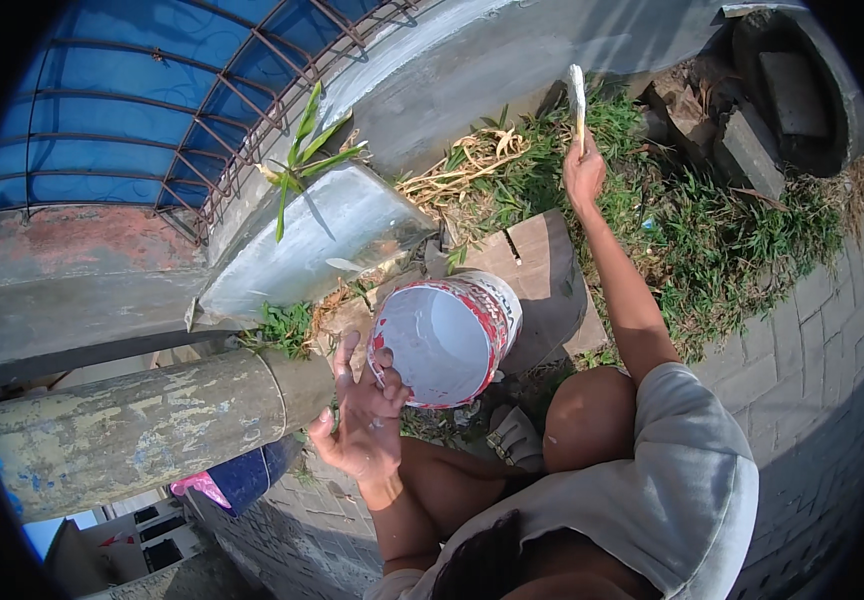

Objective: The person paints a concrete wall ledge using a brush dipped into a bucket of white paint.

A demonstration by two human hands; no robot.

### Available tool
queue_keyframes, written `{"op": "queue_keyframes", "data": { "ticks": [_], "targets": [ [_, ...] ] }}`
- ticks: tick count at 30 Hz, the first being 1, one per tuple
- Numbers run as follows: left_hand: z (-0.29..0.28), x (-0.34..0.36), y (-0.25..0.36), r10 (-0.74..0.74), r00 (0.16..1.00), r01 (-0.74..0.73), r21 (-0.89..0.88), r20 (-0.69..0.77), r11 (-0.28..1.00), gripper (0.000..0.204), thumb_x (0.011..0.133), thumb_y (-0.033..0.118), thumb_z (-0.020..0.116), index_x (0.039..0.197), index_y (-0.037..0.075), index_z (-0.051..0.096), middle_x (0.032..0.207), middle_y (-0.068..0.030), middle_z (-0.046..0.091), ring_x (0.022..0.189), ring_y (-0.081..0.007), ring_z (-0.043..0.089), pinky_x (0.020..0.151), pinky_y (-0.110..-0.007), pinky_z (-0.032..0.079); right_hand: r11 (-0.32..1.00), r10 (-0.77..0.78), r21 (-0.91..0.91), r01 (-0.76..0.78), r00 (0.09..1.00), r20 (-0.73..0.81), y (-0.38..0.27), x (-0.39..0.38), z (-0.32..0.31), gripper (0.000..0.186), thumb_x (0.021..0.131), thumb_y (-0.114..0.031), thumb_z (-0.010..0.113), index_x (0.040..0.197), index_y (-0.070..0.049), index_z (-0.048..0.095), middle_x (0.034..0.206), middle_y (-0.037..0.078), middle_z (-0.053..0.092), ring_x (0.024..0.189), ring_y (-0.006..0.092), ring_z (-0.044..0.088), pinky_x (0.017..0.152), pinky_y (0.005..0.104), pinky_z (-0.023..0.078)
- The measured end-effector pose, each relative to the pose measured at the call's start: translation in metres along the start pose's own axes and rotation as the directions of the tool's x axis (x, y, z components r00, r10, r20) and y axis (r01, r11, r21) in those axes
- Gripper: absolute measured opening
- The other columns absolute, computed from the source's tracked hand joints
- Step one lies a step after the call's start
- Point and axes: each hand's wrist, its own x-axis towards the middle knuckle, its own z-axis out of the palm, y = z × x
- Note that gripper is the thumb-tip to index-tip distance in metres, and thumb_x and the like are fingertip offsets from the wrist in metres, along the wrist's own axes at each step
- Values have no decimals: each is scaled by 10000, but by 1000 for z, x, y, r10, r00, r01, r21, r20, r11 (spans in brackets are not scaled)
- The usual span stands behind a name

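Note:
A white paint bucket [442, 340] with red markings stands in front of me, its mouth tipped toward me and pale paint coating the inside. My left hand [367, 415] is at its near-left rim, with some fingers curled over the edge; the thumb and one finger stick out, and pale smears mark the skin. Stretched far forward, my right hand [584, 175] grips a slim paintbrush [578, 100] by its handle. The brush points up toward the grey wall [512, 60], its upper end covered in white. A gap shows between brush and wall in this view.
Cardboard [552, 290] lies under the bucket. Grass [712, 260] runs along the wall, with broken blocks [747, 150] at the far right. A thick peeling pole [142, 425] lies across the left side. Metal bars [132, 140] front a blue sheet; paving [802, 340] spreads right.

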Motion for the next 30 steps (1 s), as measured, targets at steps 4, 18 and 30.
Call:
{"op": "queue_keyframes", "data": {
  "ticks": [4,18,30],
  "targets": [
    [1,4,-4,0,998,1,-21,64,1000,943,698,531,573,1414,10,248,1130,-192,441,799,-199,454,717,-304,399,998,58,-10,-57,979,195,-41,-17,33,377,934,-207,481,1234,10,547,579,208,538,487,297,525,501,394,421],
    [8,9,-13,-27,996,29,-24,86,999,949,710,513,596,1426,12,227,1147,-204,429,806,-204,460,726,-307,405,972,-201,3,233,831,518,-13,32,-18,308,876,-256,607,1170,-176,652,543,124,524,438,149,427,455,323,378],
    [27,1,-15,-3,998,0,43,65,999,915,705,537,557,1400,13,273,1121,-201,438,759,-193,441,671,-290,373,964,41,260,-48,999,31,-24,45,15,410,888,-172,554,1281,-58,544,593,185,563,486,143,472,514,336,427]
  ]
}}
